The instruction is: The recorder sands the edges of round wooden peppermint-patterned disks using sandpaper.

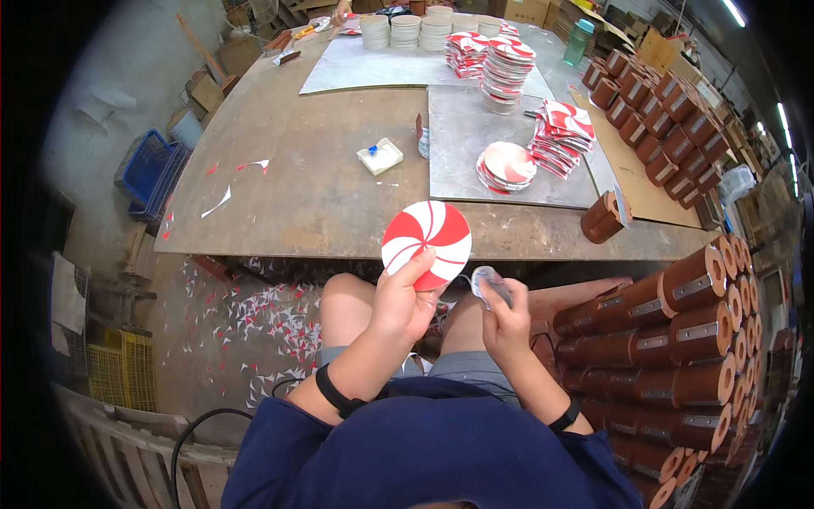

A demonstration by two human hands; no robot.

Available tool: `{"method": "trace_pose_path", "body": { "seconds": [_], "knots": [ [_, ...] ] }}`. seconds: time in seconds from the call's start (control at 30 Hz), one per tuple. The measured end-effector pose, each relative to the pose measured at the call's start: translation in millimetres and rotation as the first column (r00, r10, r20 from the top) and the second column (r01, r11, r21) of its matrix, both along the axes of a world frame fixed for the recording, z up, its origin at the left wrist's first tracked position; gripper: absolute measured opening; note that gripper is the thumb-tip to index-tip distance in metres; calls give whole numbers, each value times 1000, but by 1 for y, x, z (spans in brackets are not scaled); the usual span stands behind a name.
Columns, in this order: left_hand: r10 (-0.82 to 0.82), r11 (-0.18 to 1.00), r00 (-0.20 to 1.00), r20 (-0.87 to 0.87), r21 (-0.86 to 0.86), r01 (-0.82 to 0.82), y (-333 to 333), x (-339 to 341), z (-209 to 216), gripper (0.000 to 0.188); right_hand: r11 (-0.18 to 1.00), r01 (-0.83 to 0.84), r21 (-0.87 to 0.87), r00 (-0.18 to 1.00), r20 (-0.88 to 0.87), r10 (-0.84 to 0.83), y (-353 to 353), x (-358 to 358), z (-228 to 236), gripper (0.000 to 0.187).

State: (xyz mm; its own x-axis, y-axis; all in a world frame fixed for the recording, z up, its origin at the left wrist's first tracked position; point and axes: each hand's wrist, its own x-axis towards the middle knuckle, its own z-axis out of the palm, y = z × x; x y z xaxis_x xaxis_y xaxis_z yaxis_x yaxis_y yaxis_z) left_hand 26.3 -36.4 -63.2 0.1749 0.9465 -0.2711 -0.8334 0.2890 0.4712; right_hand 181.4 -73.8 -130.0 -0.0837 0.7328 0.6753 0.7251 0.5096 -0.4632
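My left hand (pixel 411 299) is closed on a round red-and-white swirl disc (pixel 447 231), thumb across its face, held just off the table's front edge. Right of it, my right hand (pixel 507 321) grips a crumpled greyish-white wad (pixel 483 278), perhaps a rag; its kind is unclear. The two hands are apart, above my lap. On the grey board ahead lie a low stack of swirl discs (pixel 507 163) and a pile of square swirl sheets (pixel 561 136). Behind them stands a tall stack of swirl discs (pixel 508 72). A small white dish (pixel 379 159) holds something blue.
Stacked brown cylinders (pixel 644 339) rise close by my right arm, with more brown cylinders (pixel 666 119) on the table's right. A lone brown cylinder (pixel 600 219) stands at the edge. Pale disc stacks (pixel 405 32) and another person's hand (pixel 342 12) are far back. Paper scraps (pixel 271 318) litter the floor.
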Motion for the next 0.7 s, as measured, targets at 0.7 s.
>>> {"method": "trace_pose_path", "body": {
  "seconds": [0.7],
  "knots": [
    [-103,987,994,-47,116,108,-4,-12,1,37,999,-36,-4,989,-144,35,13,0,35,37]
  ]
}}
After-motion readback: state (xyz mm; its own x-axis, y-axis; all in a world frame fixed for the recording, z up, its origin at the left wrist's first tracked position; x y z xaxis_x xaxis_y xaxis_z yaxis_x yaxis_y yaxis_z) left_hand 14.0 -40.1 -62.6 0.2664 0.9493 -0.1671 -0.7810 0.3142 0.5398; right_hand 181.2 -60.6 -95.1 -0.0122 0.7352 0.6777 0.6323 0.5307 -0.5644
